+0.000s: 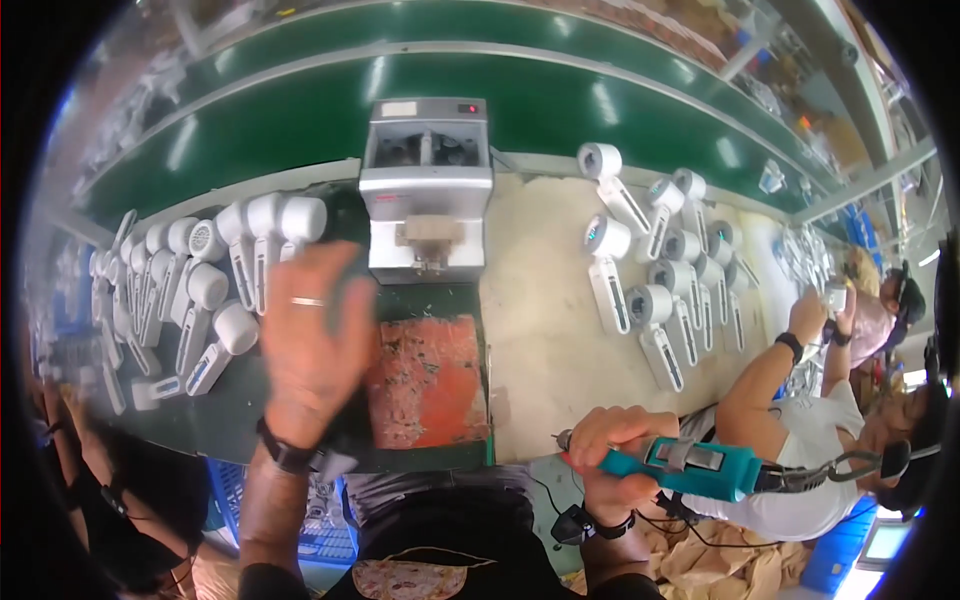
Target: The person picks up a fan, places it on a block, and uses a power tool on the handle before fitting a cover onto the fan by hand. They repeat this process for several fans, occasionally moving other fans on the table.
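My right hand (615,455) is wrapped round a teal electric screwdriver (705,468), its tip pointing left over the table's front edge. A cord runs from its rear end. My left hand (318,325) reaches over the left part of the table, back of the hand up and fingers smeared by motion. Just beyond those fingers lies a white handheld device (303,218) with a drum-shaped head; whether they touch it cannot be told. More such white devices (235,328) with long handles lie close together on the left.
A grey feeder machine (428,190) stands at the table's middle back, a worn red mat (428,380) before it. Several more white devices, heads showing dark round openings (650,303), lie on the right-hand cardboard sheet (545,310). A co-worker (800,420) works at the right; another person's arm (130,500) shows at the left.
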Demonstrator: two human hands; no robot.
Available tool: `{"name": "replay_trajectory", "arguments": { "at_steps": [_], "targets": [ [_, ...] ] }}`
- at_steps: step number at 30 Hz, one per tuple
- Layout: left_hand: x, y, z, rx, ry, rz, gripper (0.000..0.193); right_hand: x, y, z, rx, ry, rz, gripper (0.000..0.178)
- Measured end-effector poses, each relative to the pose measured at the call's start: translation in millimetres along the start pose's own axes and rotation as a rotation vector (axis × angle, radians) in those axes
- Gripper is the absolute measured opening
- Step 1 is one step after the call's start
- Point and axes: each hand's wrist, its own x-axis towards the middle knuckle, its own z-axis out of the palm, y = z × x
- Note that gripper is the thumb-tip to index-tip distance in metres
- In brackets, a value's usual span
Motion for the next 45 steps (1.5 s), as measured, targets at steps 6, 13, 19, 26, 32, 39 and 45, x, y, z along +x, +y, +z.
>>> {"name": "replay_trajectory", "arguments": {
  "at_steps": [6,13,19,26,32,39,45],
  "targets": [
    [33.8,92.2,148.4,-0.337,-0.607,0.140,0.046,-4.3,-0.2,0.2,0.007,0.078,0.124,0.069],
    [1.4,101.8,257.9,-0.229,-0.393,0.070,0.054,-25.6,8.0,1.9,-0.111,0.037,0.100,0.073],
    [0.1,95.3,216.9,-0.310,-0.357,0.135,0.044,-4.9,19.9,-1.8,-0.222,0.164,0.097,0.072],
    [11.1,57.8,62.6,-0.436,-0.405,0.185,0.031,28.0,53.9,-6.0,-0.334,0.046,0.090,0.058],
    [-11.4,20.4,37.0,-0.488,-0.525,0.166,0.021,34.6,55.9,10.6,-0.328,0.026,0.092,0.056],
    [-28.8,7.6,34.7,-0.454,-0.486,0.226,0.023,53.0,17.9,47.1,-0.280,0.030,0.044,0.062],
    [-21.5,-16.5,46.6,-0.532,-0.598,0.222,0.021,97.7,48.1,85.1,-0.063,-0.121,-0.055,0.063]
  ]
}}
